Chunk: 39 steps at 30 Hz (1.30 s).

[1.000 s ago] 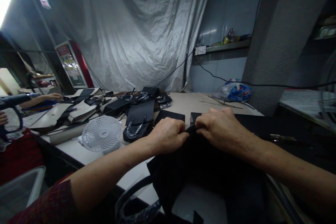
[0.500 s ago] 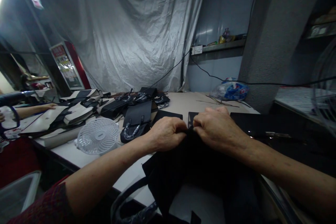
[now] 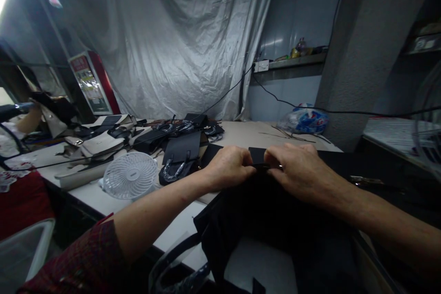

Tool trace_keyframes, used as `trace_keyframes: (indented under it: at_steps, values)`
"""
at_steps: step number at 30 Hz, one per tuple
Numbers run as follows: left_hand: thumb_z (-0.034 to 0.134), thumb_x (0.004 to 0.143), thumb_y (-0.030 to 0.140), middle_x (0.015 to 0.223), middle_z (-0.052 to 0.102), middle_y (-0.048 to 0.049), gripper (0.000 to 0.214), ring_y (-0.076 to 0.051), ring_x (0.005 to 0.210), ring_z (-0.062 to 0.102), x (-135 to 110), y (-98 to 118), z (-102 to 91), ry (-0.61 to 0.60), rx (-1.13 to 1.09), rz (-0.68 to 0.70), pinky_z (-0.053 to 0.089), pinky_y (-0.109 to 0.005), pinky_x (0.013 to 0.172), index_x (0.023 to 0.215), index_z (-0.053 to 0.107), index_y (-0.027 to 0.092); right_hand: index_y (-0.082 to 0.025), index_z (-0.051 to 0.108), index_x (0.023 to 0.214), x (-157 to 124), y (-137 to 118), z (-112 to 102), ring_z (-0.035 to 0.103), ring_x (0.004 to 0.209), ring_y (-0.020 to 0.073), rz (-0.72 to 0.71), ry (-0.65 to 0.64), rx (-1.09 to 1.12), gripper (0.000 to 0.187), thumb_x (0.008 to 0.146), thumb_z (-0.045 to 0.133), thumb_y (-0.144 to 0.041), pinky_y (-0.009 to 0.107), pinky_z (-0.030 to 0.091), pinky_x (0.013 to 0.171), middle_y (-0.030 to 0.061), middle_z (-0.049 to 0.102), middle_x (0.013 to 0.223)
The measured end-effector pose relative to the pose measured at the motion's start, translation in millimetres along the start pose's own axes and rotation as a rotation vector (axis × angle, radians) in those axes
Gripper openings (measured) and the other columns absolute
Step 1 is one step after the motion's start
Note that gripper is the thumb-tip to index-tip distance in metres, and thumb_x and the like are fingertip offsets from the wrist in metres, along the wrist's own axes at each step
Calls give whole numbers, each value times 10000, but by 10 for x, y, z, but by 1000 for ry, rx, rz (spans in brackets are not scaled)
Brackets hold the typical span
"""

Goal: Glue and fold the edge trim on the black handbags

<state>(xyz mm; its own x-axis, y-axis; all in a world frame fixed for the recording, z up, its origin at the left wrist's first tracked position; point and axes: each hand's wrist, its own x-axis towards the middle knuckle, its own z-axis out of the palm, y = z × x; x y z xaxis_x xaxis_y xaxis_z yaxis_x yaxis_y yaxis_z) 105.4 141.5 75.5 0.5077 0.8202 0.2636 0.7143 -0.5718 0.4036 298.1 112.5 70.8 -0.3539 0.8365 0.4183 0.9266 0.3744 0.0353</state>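
Right in front of me a black handbag (image 3: 213, 239) gapes towards me, its dark inside showing and a pale grey panel (image 3: 262, 262) at the bottom. My left hand (image 3: 232, 167) pinches the far top edge of the bag between thumb and fingers. Just to its right, my right hand (image 3: 292, 167) grips the same edge, with a short gap between the two hands. A small shiny bit shows by the right fingers, too small to name. One handle (image 3: 175, 257), wrapped in clear plastic, hangs at the bag's left side.
A white fan (image 3: 131, 175) stands left on the table. Behind it lie black handbags (image 3: 181, 149) and cream bags (image 3: 103, 142) in a heap. Black pieces (image 3: 337, 161) lie to the right. At far left, a co-worker's arm (image 3: 29, 119) lifts a cream-and-black bag (image 3: 57, 112). Cables cross the back.
Both my hands have shifted slightly right along the bag's edge, still pinching it. At the far left, the co-worker has raised a bag off the table.
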Motion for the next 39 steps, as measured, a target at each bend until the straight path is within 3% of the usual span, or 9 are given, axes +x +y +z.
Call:
trace_keyframes:
  at_steps: [8, 17, 21, 26, 29, 32, 35, 39]
  values:
    - [616, 850, 287, 905, 777, -20, 261, -190, 839, 678, 12, -34, 13, -35, -28, 81, 480, -255, 736, 1037, 792, 243, -195, 644, 869, -1, -4, 17, 571, 774, 216, -30, 38, -4, 91, 823, 606, -126, 335, 290, 737, 29, 630, 789]
    - [616, 825, 233, 897, 772, -5, 217, -169, 849, 682, 57, -109, 83, -31, -181, 110, 477, -234, 735, 952, 791, 210, -189, 619, 855, 19, -28, 51, 560, 766, 222, -7, 48, -15, 60, 825, 599, -140, 344, 273, 733, 37, 607, 757]
    - [692, 803, 341, 761, 726, -2, 206, -147, 699, 633, 172, -140, 161, -72, -336, -3, 445, -221, 610, 851, 766, 154, -193, 624, 861, 41, -48, 55, 556, 797, 227, 14, 43, 12, 88, 823, 579, -126, 349, 279, 739, 45, 615, 776]
    - [700, 808, 281, 680, 687, 2, 146, -143, 670, 592, 156, -78, 95, 30, -142, 7, 392, -228, 594, 749, 749, 157, -209, 617, 877, 28, -12, -90, 605, 842, 207, 45, 8, 170, 43, 845, 638, -191, 317, 380, 733, 22, 664, 847]
    - [698, 807, 286, 623, 643, 9, 158, -142, 627, 563, 0, -69, -69, 112, -61, -83, 361, -239, 572, 710, 733, 166, -214, 612, 953, -125, 70, -223, 645, 829, 186, 137, 68, 351, 104, 883, 608, -291, 290, 458, 721, 22, 689, 906]
    - [670, 801, 282, 570, 584, 17, 182, -140, 585, 530, -227, -98, -251, 194, 5, -219, 345, -249, 561, 659, 693, 172, -232, 619, 1004, -440, 168, -233, 679, 856, 221, 274, 199, 634, 269, 879, 598, -470, 319, 523, 743, 42, 707, 959]
    - [633, 783, 277, 568, 572, 12, 194, -148, 587, 535, -440, -154, -359, 189, 73, -326, 341, -259, 559, 614, 631, 182, -256, 632, 1080, -796, 243, -56, 700, 937, 274, 396, 220, 793, 437, 891, 545, -641, 352, 575, 743, 79, 718, 1058]
    - [580, 795, 285, 593, 564, 7, 199, -169, 599, 543, -578, -241, -397, 52, 200, -381, 343, -283, 557, 619, 540, 201, -289, 589, 1252, -1022, 256, 301, 670, 1083, 336, 470, 170, 829, 611, 833, 573, -735, 445, 586, 843, 108, 652, 1294]
